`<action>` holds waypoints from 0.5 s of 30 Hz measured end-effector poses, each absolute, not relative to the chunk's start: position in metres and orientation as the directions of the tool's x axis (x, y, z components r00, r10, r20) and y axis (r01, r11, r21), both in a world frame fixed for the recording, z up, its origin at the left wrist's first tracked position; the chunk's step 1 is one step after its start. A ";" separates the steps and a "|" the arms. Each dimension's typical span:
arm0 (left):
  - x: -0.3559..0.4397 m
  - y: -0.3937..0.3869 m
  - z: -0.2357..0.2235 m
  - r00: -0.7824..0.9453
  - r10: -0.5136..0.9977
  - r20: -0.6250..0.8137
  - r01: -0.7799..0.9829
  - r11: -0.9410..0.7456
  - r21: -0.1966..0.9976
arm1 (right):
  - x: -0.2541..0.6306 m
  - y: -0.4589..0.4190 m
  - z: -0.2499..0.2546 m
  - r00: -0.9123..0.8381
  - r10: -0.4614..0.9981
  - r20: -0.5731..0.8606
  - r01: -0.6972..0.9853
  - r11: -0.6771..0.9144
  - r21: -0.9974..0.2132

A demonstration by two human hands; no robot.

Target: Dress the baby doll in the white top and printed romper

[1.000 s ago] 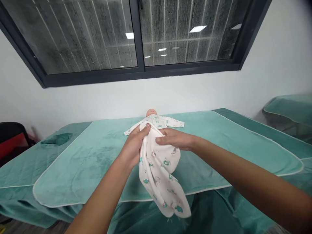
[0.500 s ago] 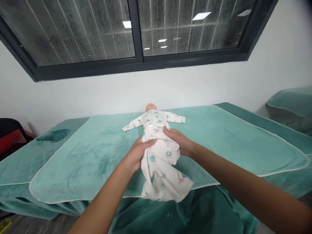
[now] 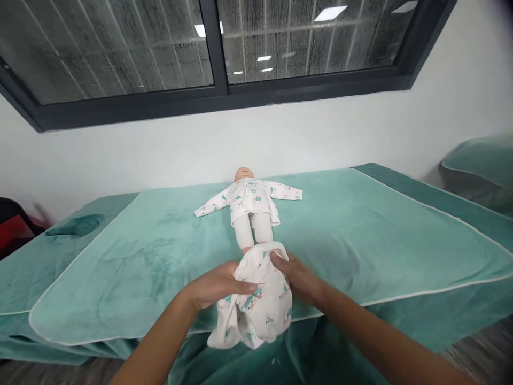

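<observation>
A baby doll (image 3: 243, 172) lies on its back with its head toward the wall and its arms spread. It wears a white patterned long-sleeved top (image 3: 252, 195), and its pale legs (image 3: 242, 231) show below the hem. Bunched at its feet are white patterned baby pants (image 3: 268, 299), hanging toward the bed's front edge. My left hand (image 3: 220, 286) grips their left side with the thumb on top. On the right side, my right hand (image 3: 294, 272) pinches the upper edge. The doll's feet are mostly hidden by the cloth.
A light green sheet (image 3: 160, 256) with white piping covers the bed. A green pillow (image 3: 481, 160) lies at the far right, and a face hole (image 3: 76, 225) is at the left. Behind are a white wall (image 3: 168, 155) and a dark-framed window (image 3: 228, 96).
Both hands have drawn the pants down toward me, from the doll's waist to its feet. Its legs have come into view. The camera has shifted slightly.
</observation>
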State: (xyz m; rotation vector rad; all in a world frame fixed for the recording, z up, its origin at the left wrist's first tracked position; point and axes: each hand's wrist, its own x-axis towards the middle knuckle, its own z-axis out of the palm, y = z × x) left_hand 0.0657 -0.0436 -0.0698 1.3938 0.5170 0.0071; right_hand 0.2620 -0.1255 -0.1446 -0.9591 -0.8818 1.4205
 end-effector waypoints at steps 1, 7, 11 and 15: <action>0.067 -0.045 -0.070 0.879 0.357 -0.315 0.264 0.185 0.947 | 0.259 -0.131 -0.153 0.033 0.995 -0.090 -0.344 -0.073 -0.936; 0.096 -0.043 -0.084 0.678 0.717 -0.162 0.303 -0.071 0.950 | 0.252 -0.139 -0.179 0.337 0.938 -0.085 -0.029 -0.080 -0.996; 0.115 -0.029 -0.095 0.585 0.811 -0.031 0.472 -0.309 0.826 | 0.262 -0.122 -0.176 0.430 0.903 0.003 0.173 -0.079 -0.982; 0.125 -0.020 -0.092 0.647 0.760 -0.065 0.520 -0.378 0.766 | 0.271 -0.112 -0.174 0.413 0.909 0.057 0.205 -0.032 -0.978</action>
